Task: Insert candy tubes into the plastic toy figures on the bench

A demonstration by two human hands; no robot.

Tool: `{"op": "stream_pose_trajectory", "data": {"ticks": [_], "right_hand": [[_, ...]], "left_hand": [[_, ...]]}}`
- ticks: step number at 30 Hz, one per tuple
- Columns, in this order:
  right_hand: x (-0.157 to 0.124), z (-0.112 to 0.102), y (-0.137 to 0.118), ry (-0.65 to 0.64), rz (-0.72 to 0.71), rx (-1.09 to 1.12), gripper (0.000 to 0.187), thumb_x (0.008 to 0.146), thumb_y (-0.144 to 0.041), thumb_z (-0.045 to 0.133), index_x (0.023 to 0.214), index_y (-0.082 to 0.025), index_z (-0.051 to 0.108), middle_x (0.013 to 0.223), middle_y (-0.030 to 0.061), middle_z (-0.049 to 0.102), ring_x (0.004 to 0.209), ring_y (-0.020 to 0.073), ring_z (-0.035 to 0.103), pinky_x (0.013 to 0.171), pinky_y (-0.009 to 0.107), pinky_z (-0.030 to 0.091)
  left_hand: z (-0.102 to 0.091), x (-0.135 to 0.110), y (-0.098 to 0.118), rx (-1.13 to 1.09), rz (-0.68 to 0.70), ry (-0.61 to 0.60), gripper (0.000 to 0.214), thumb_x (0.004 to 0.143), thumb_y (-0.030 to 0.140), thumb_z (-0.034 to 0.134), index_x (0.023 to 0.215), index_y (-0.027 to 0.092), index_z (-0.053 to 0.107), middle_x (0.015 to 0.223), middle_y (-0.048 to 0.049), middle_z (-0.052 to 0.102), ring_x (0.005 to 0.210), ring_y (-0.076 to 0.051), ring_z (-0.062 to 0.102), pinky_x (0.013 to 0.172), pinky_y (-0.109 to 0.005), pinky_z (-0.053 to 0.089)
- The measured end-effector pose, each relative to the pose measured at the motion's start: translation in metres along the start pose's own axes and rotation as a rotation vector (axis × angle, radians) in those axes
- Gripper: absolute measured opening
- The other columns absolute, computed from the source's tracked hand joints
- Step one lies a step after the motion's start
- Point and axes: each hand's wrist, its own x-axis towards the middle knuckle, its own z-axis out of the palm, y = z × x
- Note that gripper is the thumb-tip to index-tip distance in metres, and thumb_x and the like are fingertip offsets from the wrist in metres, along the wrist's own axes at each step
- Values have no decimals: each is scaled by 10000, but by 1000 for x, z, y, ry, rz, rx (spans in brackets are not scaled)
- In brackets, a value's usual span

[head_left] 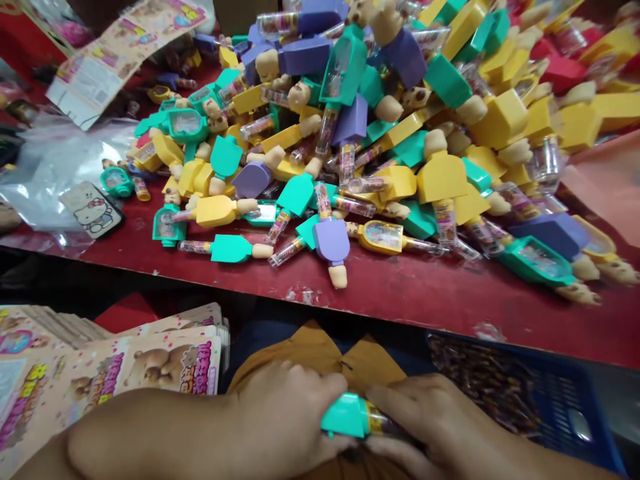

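Note:
Low in the view, over my lap, both hands grip one teal plastic toy [346, 415] with a clear tube of small candies. My left hand [287, 413] wraps its teal body from the left. My right hand [430, 420] closes round the clear tube end from the right. On the red table [425, 293] above lies a big heap of the same toys [380, 133] in yellow, teal and purple, each with a beige figure head and a clear tube.
Stacks of flat pink printed cartons [100, 373] lie at lower left. A blue crate [540, 393] sits under the table at right. A Hello Kitty phone [93, 210] and clear plastic bag [45, 167] rest at the table's left; a printed carton [115, 53] lies farther back.

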Motion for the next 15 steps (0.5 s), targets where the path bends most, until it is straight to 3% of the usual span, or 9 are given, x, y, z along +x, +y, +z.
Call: {"op": "stream_pose_trajectory", "data": {"ticks": [6,7,9,12,13,15], "right_hand": [[19,17,15,-40,286,406,147,844,-229,564,716,-158,585,587,-36,510,538,128,480,459,200,299],[23,17,17,-22,265,356,120,836,-204,569,728,-154,586,597,-37,518,541,124,487,462,192,305],[29,14,21,120,107,15,89,848,-227,584,805,-152,604,663,-12,574,573,148,528,500,205,362],[31,11,29,399,-188,-638,334,959,-425,438,860,-153,605,676,42,600,563,206,556,527,286,415],[30,11,32,439,-235,-732,421,983,-464,352,817,-164,595,631,37,587,521,204,549,495,289,408],[27,12,37,425,-239,-713,462,1007,-432,279,718,-201,556,540,3,554,433,174,530,417,267,381]], "left_hand": [[-2,11,-5,149,-7,62,301,761,472,590,948,236,606,824,-63,689,744,-306,658,620,-364,495],[-7,12,-7,173,-17,71,308,744,479,612,938,240,611,830,-62,691,756,-312,660,629,-370,500],[-19,14,-11,197,-20,95,308,716,473,654,921,247,611,848,-45,693,768,-304,663,634,-362,505],[-33,14,-15,250,47,161,236,737,378,657,917,240,591,881,-19,688,776,-263,663,640,-328,508],[-34,15,-16,291,85,184,239,742,365,651,932,235,585,888,-19,685,769,-257,663,633,-323,510],[-30,18,-18,403,166,217,239,755,350,636,947,219,580,865,-29,683,731,-252,663,593,-312,508]]}}
